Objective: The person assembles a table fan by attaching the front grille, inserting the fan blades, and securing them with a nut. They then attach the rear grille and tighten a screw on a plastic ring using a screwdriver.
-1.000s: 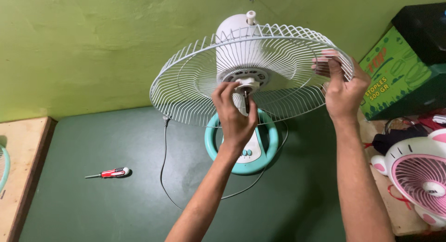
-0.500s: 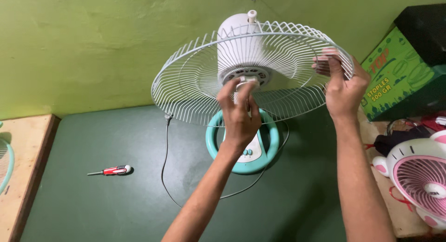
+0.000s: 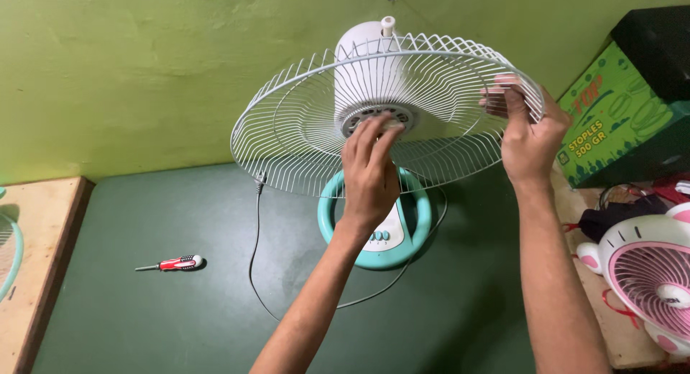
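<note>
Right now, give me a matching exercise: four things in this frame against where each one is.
Things:
1. left hand
2. right hand
3. screwdriver
4. pink fan

Places:
A. lying on the green mat
B. gripping the wire guard's rim
C. at the guard's centre hub
D. far right edge of view

Pairs: 1-C, 2-B, 3-A, 4-D

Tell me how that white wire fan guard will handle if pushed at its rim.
The white wire guard is thin open wirework, so likely light and slightly springy. The right hand grips its rim while the left hand works at the hub, which suggests it may turn or wobble unless steadied.
</note>
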